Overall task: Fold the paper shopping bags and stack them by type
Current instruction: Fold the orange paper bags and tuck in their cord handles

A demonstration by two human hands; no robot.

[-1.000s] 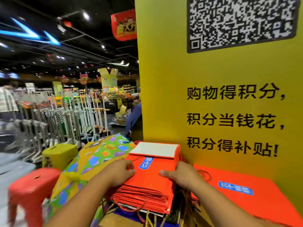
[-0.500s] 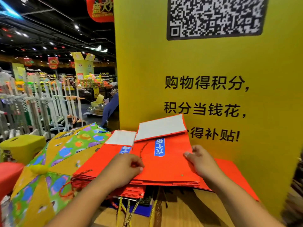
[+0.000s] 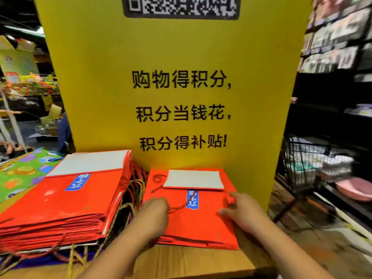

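Observation:
A tall stack of folded red paper bags with blue labels lies on the left of the wooden table. To its right is a lower stack of the same red bags, flat against the yellow board. On top of it lies one folded red bag with its white base flap turned up. My left hand is curled at that bag's left edge, at its red cord handle. Over the bag's right edge my right hand lies with fingers extended, blurred.
A yellow sign board with black characters stands right behind the stacks. Gold and red cord handles stick out between the stacks. A colourful patterned bag lies far left. A black wire basket and a pink basin sit at right.
Both hands carried one folded red bag from the left stack over to the right and laid it on the lower stack. The view swung right with it.

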